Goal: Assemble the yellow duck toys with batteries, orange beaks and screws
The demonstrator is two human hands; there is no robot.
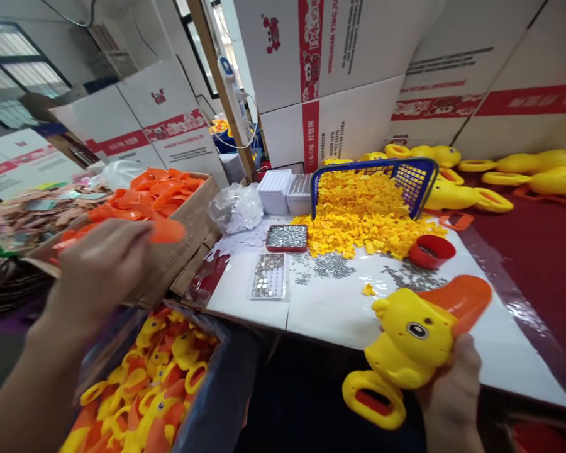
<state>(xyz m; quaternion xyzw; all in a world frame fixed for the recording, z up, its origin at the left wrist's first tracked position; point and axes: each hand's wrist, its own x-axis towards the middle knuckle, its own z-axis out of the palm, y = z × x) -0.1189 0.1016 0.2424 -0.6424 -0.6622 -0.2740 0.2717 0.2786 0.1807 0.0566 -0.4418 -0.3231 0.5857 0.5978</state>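
Note:
My left hand (101,264), blurred by motion, is raised at the left with its fingers closed on an orange beak piece (167,231). Behind it stands a cardboard box (188,220) heaped with similar orange pieces (158,189). My right hand (457,377) holds a yellow toy duck (408,343) from behind, over the table's front edge. The duck has an orange beak (466,302) and a yellow ring handle at its lower left. Most of the right hand's fingers are hidden behind the toy.
On the white table (321,314) a blue basket (417,182) spills small yellow parts. A red tray (287,238) of metal pieces, a tray of discs (268,277) and a red cup (431,251) stand nearby. A bin (231,371) of ducks is at lower left; more ducks lie behind.

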